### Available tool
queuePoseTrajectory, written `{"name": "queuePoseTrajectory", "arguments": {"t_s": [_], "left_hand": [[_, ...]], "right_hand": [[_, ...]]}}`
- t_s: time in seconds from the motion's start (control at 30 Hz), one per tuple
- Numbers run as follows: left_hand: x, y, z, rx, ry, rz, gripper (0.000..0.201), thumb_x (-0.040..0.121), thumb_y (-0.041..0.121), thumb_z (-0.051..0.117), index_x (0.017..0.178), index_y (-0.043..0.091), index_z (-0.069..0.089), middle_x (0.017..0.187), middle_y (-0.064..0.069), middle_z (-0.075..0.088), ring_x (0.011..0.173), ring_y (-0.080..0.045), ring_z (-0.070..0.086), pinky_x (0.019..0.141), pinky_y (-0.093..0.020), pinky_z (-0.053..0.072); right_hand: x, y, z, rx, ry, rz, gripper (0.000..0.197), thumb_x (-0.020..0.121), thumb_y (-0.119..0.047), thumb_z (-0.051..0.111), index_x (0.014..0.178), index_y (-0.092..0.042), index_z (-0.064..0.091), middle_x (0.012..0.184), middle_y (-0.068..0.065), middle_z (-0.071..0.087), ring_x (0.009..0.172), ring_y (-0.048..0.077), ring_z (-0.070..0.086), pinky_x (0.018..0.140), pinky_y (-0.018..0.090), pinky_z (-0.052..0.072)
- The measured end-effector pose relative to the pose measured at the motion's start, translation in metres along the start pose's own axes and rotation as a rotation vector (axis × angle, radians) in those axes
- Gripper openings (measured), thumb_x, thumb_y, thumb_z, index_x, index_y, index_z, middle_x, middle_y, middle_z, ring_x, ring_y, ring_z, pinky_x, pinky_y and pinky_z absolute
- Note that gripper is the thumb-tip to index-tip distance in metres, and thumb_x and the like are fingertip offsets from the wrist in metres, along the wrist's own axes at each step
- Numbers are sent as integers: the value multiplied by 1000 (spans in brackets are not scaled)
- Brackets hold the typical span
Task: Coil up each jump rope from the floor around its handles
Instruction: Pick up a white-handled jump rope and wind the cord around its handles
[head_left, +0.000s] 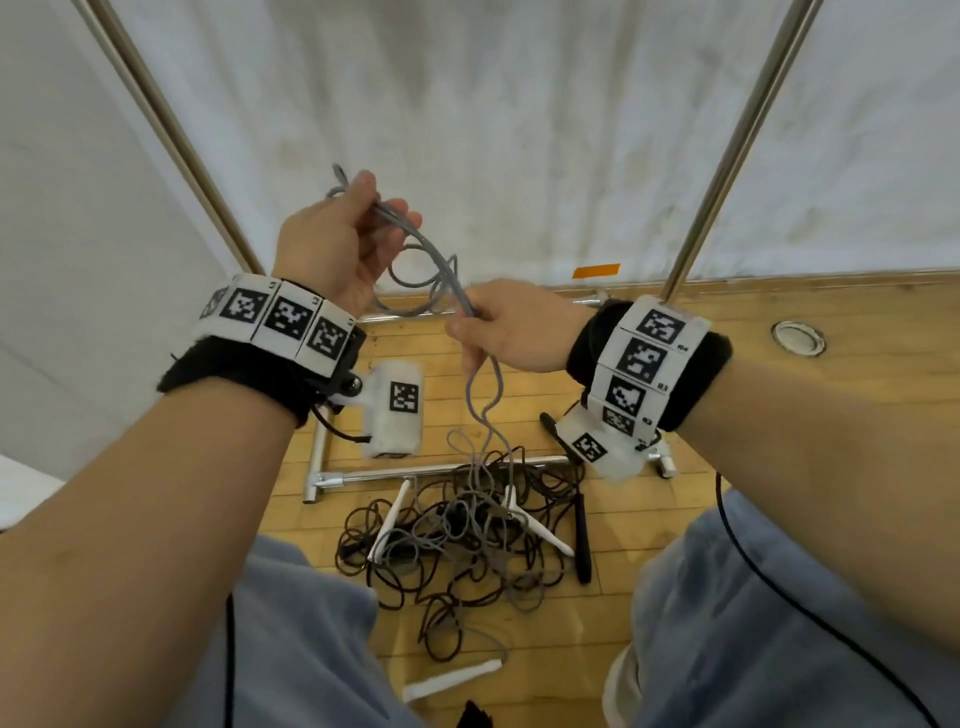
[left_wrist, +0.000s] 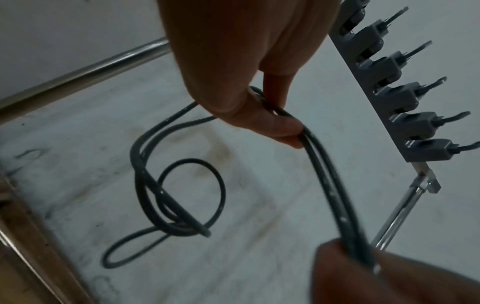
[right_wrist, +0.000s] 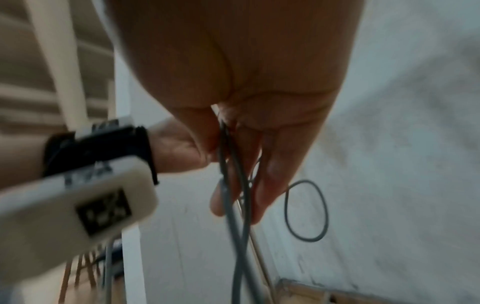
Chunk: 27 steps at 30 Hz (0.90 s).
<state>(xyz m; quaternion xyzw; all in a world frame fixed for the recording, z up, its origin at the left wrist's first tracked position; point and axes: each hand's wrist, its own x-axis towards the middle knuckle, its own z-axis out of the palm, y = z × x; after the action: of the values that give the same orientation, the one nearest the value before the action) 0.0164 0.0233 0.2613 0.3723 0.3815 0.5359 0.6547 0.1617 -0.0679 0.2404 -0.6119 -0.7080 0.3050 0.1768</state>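
Two strands of the grey rope (head_left: 441, 270) run between my hands, above the pile of ropes (head_left: 467, 540) on the floor. My left hand (head_left: 332, 244) pinches them up high. My right hand (head_left: 514, 327) pinches them lower. The rope looks light and floppy, so I think I should grab its white handle (head_left: 535, 530).

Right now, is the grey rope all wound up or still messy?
Still messy. Both hands, left hand and right hand, hold the grey rope, but most lies tangled in the pile on the floor.

Orange tape (head_left: 596, 271), floor drain (head_left: 798, 338)
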Motion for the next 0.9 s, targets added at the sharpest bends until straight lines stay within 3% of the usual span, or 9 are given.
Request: {"name": "queuePoseTrajectory", "arguments": {"t_s": [0.13,0.27,0.37,0.53,0.6,0.7,0.77,0.83,0.9], "left_hand": [[-5,-5,1,280,-187,-139,42,98,45,44,88,8,61,81,-7,73,80,-24,72,69,-31,56],[-25,-28,4,638,-527,-347,28,77,24,59,101,11,65,100,-2,72,104,-21,63,99,-42,40],[-37,-51,7,895,-677,-309,10,89,17,64,98,20,66,103,2,73,96,-5,63,88,-30,43],[-42,-71,6,1111,-800,-226,13,92,26,60,80,31,65,67,21,67,67,6,61,71,-16,46],[-39,-74,5,1172,-807,-177,12,94,27,58,86,28,66,67,23,68,66,11,62,61,-6,45],[-31,-71,5,1124,-714,-172,17,96,23,56,88,15,68,72,7,73,70,-3,68,65,-15,55],[-25,-65,6,973,-570,-133,15,96,16,55,85,11,66,73,-1,72,68,-11,70,65,-21,58],[-19,-56,8,812,-455,-90,16,96,12,54,83,10,63,69,-2,70,62,-13,69,59,-21,57],[-14,-48,10,707,-372,-37,17,96,10,54,80,9,62,65,-2,69,58,-14,68,56,-23,56]], "right_hand": [[-4,-5,-17,408,171,43,31,100,-22,40,73,-11,52,71,12,69,59,13,66,60,24,55],[4,-10,-28,805,406,90,31,100,-22,40,75,-8,51,63,13,66,57,24,65,53,27,54],[10,-8,-32,957,491,126,31,101,-24,35,75,-11,47,51,4,60,55,23,63,50,24,48],[19,1,-42,1279,620,221,34,100,-28,37,70,-14,45,44,-4,37,45,16,41,50,23,38],[21,7,-49,1373,670,239,35,101,-29,35,72,-13,44,46,-2,36,46,16,40,52,23,40],[22,22,-53,1400,661,272,36,101,-36,36,79,-10,50,57,4,50,55,21,51,62,28,45],[23,33,-47,1300,533,322,46,95,-51,41,102,-8,55,81,8,63,75,23,61,77,35,49],[24,43,-33,1197,345,338,74,85,-66,44,130,-8,42,103,11,65,96,25,65,95,43,45],[23,44,-16,1076,118,295,91,77,-77,41,137,-9,36,105,8,69,102,21,66,105,47,36]]}}
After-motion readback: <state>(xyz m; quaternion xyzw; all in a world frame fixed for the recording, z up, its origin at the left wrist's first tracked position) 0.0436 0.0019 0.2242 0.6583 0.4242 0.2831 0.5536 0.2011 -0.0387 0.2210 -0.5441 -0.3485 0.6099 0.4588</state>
